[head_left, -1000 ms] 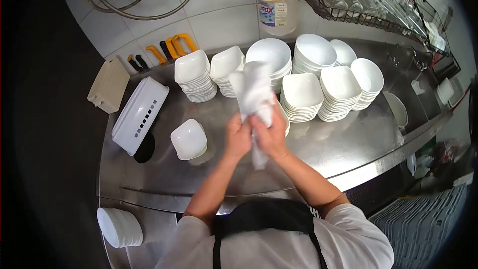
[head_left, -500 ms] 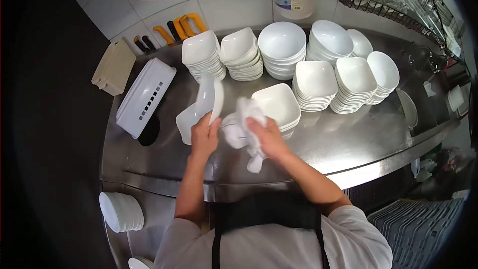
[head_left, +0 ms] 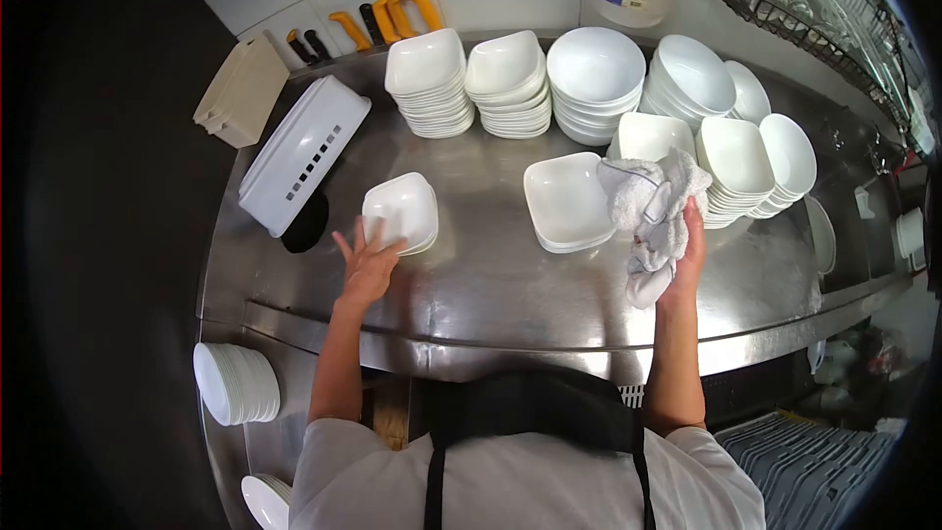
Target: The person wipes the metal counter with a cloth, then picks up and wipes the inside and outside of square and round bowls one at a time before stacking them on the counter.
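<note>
My left hand (head_left: 368,270) is open with its fingers spread over the near rim of a short stack of white square bowls (head_left: 410,198). Whether the fingertips touch the top bowl I cannot tell. On the right, my right hand (head_left: 690,250) grips a bunched white towel (head_left: 650,211), held up above the counter. The towel partly covers one stack of square bowls (head_left: 648,133) behind it. Between my hands, nearer the right, sits another low stack of square bowls (head_left: 569,198).
Along the back of the steel counter (head_left: 471,285) stand tall stacks of square bowls (head_left: 425,64) and round bowls (head_left: 596,64). A white basket (head_left: 304,172) leans at the left beside a beige container (head_left: 240,93). Orange-handled knives (head_left: 412,15) hang at the wall. White plates (head_left: 235,383) stand lower left.
The bowl that my left hand held up now rests on the small left stack, and that hand has let go. My right hand has carried the towel to the right. The view has shifted.
</note>
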Motion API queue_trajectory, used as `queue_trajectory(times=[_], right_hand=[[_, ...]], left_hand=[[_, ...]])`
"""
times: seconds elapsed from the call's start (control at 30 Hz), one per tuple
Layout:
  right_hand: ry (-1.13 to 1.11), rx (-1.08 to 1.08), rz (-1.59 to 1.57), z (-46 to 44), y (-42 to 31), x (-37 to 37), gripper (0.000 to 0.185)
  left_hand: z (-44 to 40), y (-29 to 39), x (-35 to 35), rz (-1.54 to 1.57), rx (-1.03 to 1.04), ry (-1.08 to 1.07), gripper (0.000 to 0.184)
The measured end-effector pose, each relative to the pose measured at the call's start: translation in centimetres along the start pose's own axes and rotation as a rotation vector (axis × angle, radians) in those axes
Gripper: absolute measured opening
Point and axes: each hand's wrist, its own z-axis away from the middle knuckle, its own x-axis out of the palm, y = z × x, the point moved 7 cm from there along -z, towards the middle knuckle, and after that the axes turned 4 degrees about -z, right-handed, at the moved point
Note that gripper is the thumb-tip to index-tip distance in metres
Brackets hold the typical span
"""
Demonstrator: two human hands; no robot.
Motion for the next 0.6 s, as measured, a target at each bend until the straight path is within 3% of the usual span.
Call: queue_trajectory(times=[0.07,0.17,0.23,0.3,0.4,0.5,0.53,0.6], right_hand=[[0.053,-0.06,-0.062,-0.4,-1.2,-1.1,0.045],[0.142,-0.152,-0.13,-1.2,-1.8,-1.6,0.045],[0.118,-0.168,-0.161,-1.6,-1.8,-1.0,0.044],[0.089,-0.166,-0.127,-1.2,-1.5,-0.6,0.045],[0.058,-0.158,-0.028,-0.4,-1.7,-0.5,0.048],[0.083,-0.219,0.027,0.3,-2.9,-2.2,0.051],[0.093,-0.249,-0.024,0.3,-3.2,-2.9,0.05],[0.149,-0.292,-0.001,0.4,-3.5,-4.2,0.045]], left_hand=[[-1.2,2.0,-2.7,-0.113,-0.091,0.12,0.051],[-4.7,7.4,-3.7,0.472,-0.023,0.138,0.068],[-7.9,13.4,-3.4,0.545,0.081,0.0,0.071],[-10.5,16.7,-2.1,0.694,-0.14,0.157,0.065],[-16.0,18.9,7.2,0.941,-0.456,-0.18,0.059],[-17.8,18.9,7.1,0.857,-0.45,-0.219,0.058],[-17.7,19.0,5.8,0.838,-0.471,-0.124,0.046],[-18.5,19.2,2.9,0.962,-0.338,0.135,0.04]])
